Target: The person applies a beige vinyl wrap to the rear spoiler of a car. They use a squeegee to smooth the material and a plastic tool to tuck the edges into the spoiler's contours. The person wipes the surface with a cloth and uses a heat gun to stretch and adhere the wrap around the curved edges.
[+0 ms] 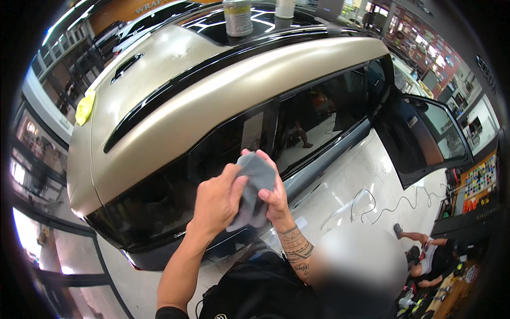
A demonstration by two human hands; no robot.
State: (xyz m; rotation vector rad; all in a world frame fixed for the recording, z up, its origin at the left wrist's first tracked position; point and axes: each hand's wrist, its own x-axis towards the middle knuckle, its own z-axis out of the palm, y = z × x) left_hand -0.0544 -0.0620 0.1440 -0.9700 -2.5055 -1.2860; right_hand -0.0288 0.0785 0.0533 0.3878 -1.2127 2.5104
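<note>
A soft grey cloth (257,183) is bunched between my two hands, in front of the car's dark side windows. My left hand (213,204) is closed on the cloth's left edge, fingers curled and thumb pressed against it. On the other side, my right hand (275,198) grips it with the thumb in front and the fingers mostly behind. The cloth's lower part hangs loose below the hands. Beyond them stands a car with a satin gold upper body (228,87) and a black roof rail (175,85). My hands appear apart from the car.
A metal can (237,18) and a white container (285,8) stand on the dark roof. A yellow cloth (85,107) lies at the car's left end. An open door (425,135) juts out right. A cable (396,204) trails across the floor; another person (433,260) sits low at right.
</note>
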